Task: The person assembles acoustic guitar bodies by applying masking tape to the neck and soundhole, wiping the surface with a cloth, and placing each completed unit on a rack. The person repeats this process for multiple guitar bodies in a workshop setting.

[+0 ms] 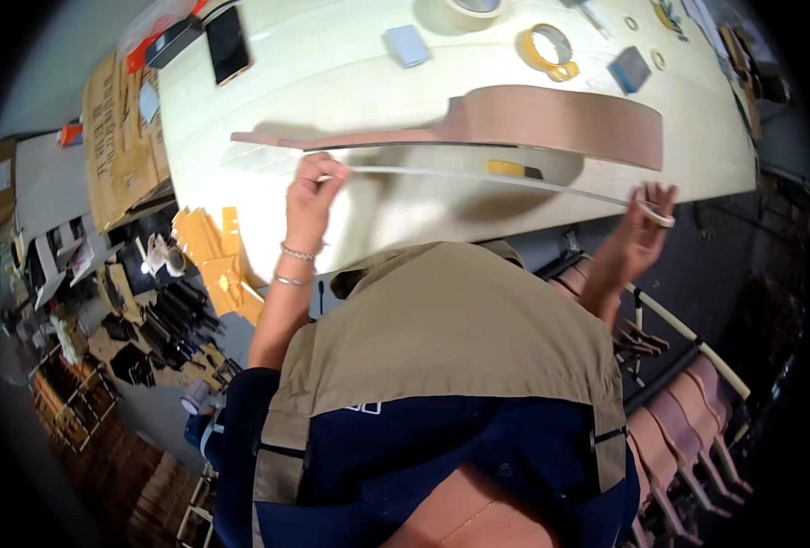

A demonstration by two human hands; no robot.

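Stretching between the two hands, the long pale strip (487, 179) looked light, thin and springy: it bowed in a shallow arc along the near edge of the cream worktable (268, 100), so it would likely flex easily and might kink or snap if bent sharply. Taking it near both ends, as here, seemed the sound way to keep it under control. It was whitish, narrow and flat. The left hand (309, 196) was closed in a pinch on one end; the right hand (642, 219) had its fingers spread, with the strip's other end curling against them, though whether it truly gripped I could not tell. Just beyond the strip lay a brown wooden instrument body (551, 119) on its side. Farther past the pinch sat a yellow tape roll (548, 47) and a phone (227, 43).
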